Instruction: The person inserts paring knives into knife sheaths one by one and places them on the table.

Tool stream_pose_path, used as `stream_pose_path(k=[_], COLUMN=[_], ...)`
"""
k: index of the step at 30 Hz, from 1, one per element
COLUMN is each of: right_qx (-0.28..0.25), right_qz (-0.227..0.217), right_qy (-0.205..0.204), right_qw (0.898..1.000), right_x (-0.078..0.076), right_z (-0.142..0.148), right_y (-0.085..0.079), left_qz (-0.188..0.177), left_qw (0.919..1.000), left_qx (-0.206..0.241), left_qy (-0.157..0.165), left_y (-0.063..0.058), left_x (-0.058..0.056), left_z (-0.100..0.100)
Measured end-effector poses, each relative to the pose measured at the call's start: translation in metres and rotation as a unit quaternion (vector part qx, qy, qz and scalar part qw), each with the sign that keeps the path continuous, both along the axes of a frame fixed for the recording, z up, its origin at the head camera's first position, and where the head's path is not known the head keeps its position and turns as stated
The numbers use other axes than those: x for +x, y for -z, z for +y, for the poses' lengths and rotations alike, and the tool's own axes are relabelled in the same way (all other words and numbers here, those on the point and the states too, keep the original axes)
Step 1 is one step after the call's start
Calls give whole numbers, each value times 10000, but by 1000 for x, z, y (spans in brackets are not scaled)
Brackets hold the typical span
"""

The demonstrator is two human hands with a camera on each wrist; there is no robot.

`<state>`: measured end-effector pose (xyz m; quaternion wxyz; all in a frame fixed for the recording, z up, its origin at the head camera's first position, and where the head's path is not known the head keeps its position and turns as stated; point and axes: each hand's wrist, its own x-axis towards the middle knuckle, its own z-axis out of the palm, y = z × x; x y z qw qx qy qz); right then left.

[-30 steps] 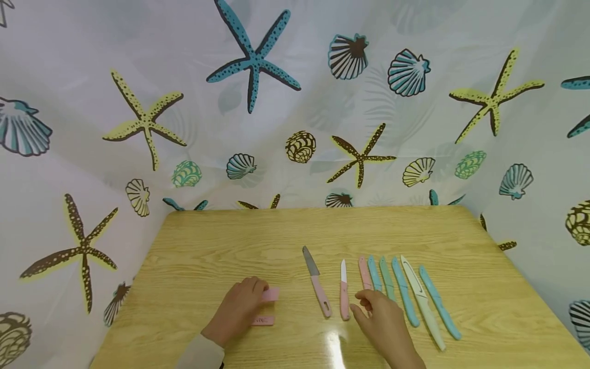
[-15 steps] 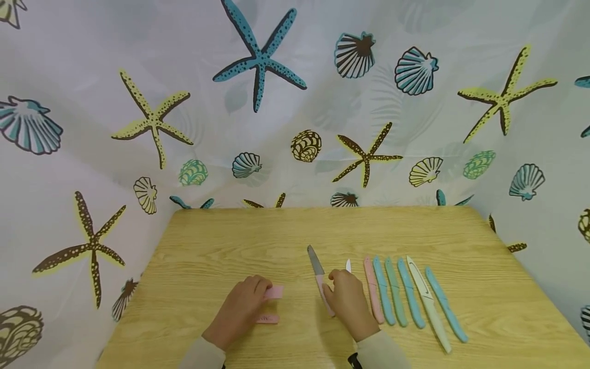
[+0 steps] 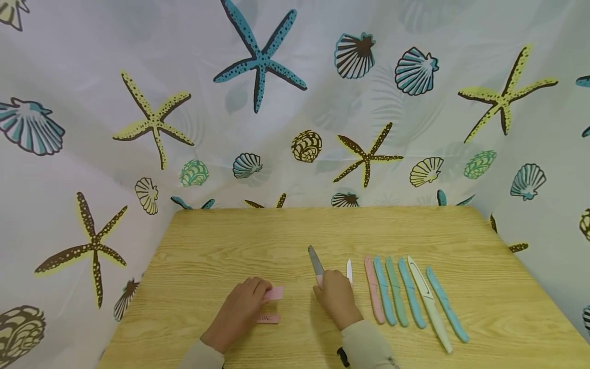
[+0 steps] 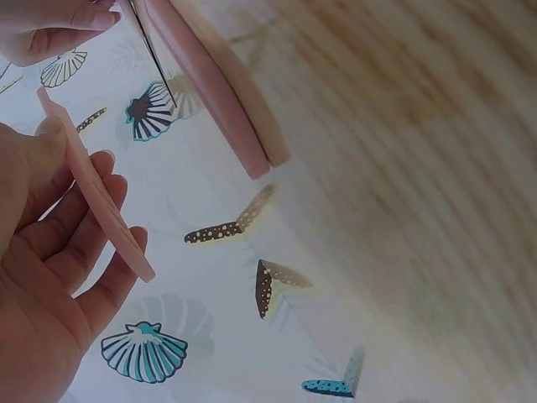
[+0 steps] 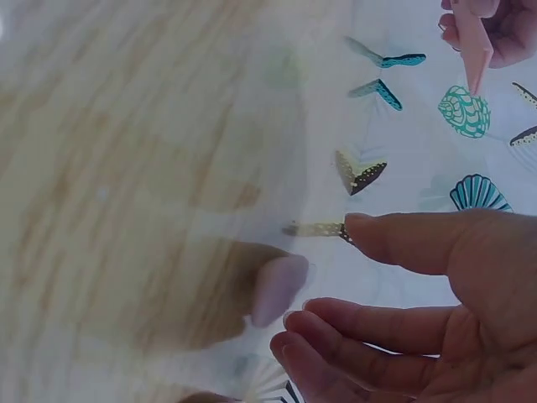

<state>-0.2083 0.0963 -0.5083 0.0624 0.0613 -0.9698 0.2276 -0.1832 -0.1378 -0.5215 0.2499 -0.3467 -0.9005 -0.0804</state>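
Note:
My left hand (image 3: 241, 310) pinches a flat pink blade cover (image 3: 274, 293) between thumb and fingers. In the left wrist view this cover (image 4: 105, 201) shows as a slim tapered strip. A second pink strip (image 3: 267, 319) with dark markings lies below it on the table. My right hand (image 3: 338, 297) is over the pink handle of a knife with a grey blade (image 3: 315, 260), mostly hiding that handle. In the right wrist view the thumb and loosely bent fingers (image 5: 369, 326) stand apart, with nothing plainly held. A small white-bladed knife (image 3: 349, 271) is partly hidden behind this hand.
To the right lies a row of several knives: a pink one (image 3: 374, 292), blue ones (image 3: 384, 292) (image 3: 412, 294), a green one (image 3: 397, 294), and a longer cream one (image 3: 430, 307). Everything rests on a glossy wooden table (image 3: 230, 236). A patterned cloth (image 3: 295, 107) surrounds it.
My right hand has moved left from beside the row of knives, past the small white-bladed knife, to the grey-bladed knife's handle. My left hand keeps its hold on the blade cover.

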Motion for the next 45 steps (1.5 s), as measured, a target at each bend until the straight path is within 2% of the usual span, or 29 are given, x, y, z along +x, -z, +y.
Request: stream_pose_path(k=[11, 15, 22, 30, 35, 38, 41, 45], right_qx=[11, -154, -600, -738, -830, -911, -871, -692], right_qz=[-41, -108, -670, -624, -576, -471, -232, -7], right_qy=[207, 297, 383, 265, 197, 13, -245, -347], right_qw=[9998, 9994, 9952, 9950, 9947, 9947, 9956, 9970], right_x=[-8, -10, -9, -10, -5, 2, 14, 33], right_z=[-3, -3, 1, 7, 6, 9, 17, 29], right_y=[13, 14, 15, 14, 15, 14, 11, 6], left_qz=[-4, -7, -177, 4, 28, -1, -34, -26], left_qw=[9998, 9998, 9998, 10000, 10000, 10000, 10000, 10000], left_qx=[95, 130, 95, 51, 70, 38, 42, 28], left_qy=[185, 138, 27, -53, 23, -1, 22, 31], left_y=[3, 3, 0, -4, -4, -6, -7, -8], left_x=[0, 0, 3, 0, 0, 1, 0, 0], left_z=[-2, -1, -2, -3, -5, -5, -5, -6])
